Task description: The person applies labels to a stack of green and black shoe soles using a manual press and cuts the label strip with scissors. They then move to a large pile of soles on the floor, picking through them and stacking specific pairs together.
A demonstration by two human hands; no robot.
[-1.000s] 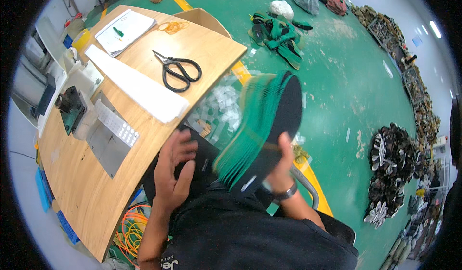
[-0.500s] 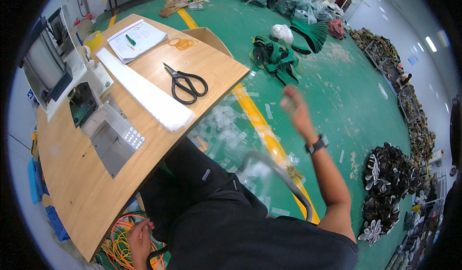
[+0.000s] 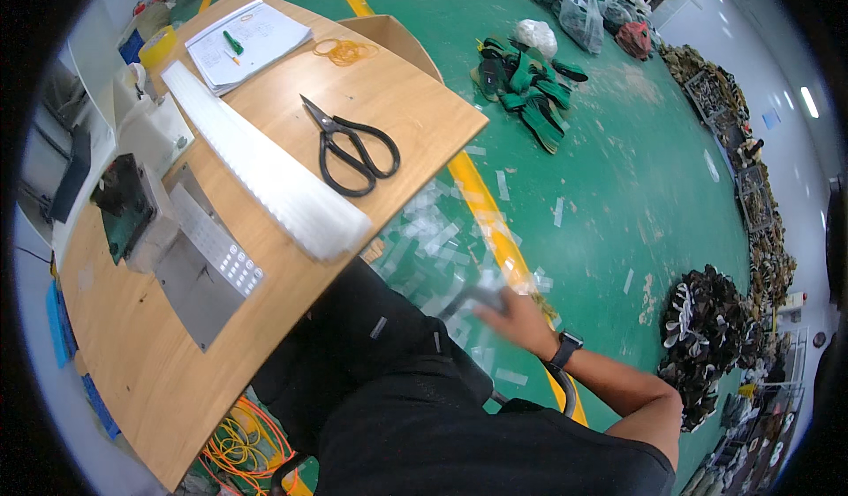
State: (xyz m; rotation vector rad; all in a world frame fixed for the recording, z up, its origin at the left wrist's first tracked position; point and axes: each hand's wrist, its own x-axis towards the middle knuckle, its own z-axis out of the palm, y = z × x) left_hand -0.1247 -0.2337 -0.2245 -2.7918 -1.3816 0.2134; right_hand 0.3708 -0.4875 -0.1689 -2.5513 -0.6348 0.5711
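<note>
My right hand [image 3: 515,321] is blurred, low beside my right thigh, fingers stretched out toward the left with nothing seen in them. A dark watch [image 3: 565,348] sits on its wrist. Just ahead of the fingertips is a dark grey bar [image 3: 473,299], perhaps part of the chair; whether they touch is unclear. My left hand is out of sight. My lap in black clothing [image 3: 389,355] fills the lower middle. Clear plastic scraps [image 3: 437,244] litter the green floor in front of the hand.
A wooden table [image 3: 132,381] on my left carries black scissors [image 3: 353,147], a long white strip stack [image 3: 265,174], papers with a green pen [image 3: 252,37], rubber bands [image 3: 344,52] and a metal keypad device [image 3: 208,266]. Green bundles [image 3: 526,90] and a dark heap [image 3: 707,337] lie on the floor.
A second ago both hands held a green and black bundle by my lap. The right hand then rose over the floor and has now dropped beside my thigh; the bundle and left hand are gone from view.
</note>
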